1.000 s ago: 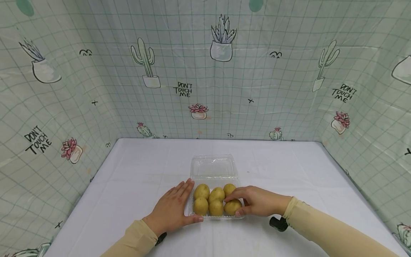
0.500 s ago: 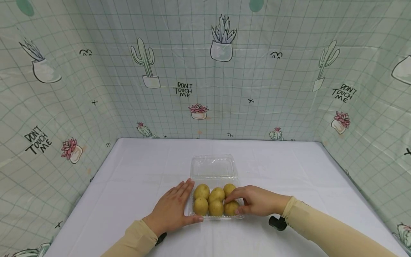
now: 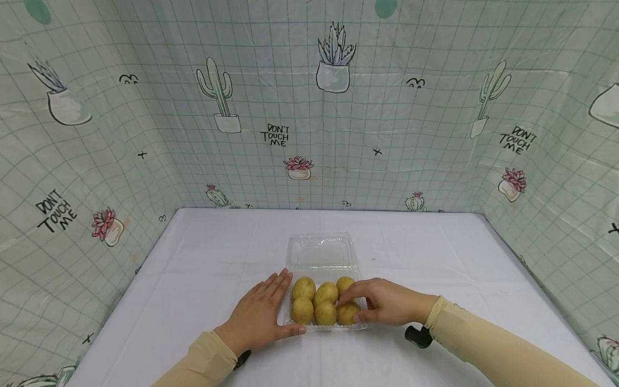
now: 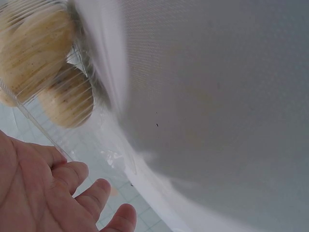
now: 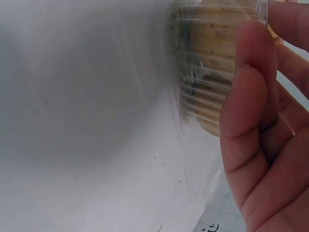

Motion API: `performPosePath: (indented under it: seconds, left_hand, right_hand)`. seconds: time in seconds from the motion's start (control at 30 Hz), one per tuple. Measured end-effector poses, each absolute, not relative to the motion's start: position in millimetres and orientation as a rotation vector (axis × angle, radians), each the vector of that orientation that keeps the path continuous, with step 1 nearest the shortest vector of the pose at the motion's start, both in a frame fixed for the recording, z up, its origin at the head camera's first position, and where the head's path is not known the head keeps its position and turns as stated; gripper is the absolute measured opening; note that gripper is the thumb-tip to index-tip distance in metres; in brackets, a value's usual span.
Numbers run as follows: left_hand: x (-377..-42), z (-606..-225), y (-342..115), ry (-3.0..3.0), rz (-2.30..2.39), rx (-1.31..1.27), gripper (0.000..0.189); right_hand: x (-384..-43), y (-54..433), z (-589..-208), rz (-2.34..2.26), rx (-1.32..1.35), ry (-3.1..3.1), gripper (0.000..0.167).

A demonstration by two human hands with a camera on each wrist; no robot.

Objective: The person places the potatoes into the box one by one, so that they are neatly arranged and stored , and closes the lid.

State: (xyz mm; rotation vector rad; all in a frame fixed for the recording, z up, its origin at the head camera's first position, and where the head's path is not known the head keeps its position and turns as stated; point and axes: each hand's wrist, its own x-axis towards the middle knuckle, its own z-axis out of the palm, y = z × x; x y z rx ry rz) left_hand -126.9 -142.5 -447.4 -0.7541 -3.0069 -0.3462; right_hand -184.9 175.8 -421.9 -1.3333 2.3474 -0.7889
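In the head view a clear plastic clamshell box lies on the table with its lid folded back, away from the person. Several yellow potatoes fill it in two rows. My left hand lies along the box's left side, fingers straight, thumb at the front left corner. With thumb and fingers, my right hand holds the front right potato inside the box, partly hiding the one behind. The right wrist view shows other curled fingers outside the ribbed wall.
A white cloth covers the table. Behind and on both sides hangs a gridded curtain printed with cactus drawings. A black wrist device sits under the right wrist.
The front right potato has shifted slightly left and turned a little under the right hand's fingers. My left hand has stayed where it was.
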Motion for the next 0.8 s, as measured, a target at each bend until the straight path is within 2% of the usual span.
performPosePath:
  seconds: [0.8]
  left_hand:
    - [-126.9, -445.9, -142.6, -3.006, -0.382, -0.768, 0.109]
  right_hand:
    - [-185.3, 182.2, -415.7, -0.863, -1.344, 2.465, 0.034]
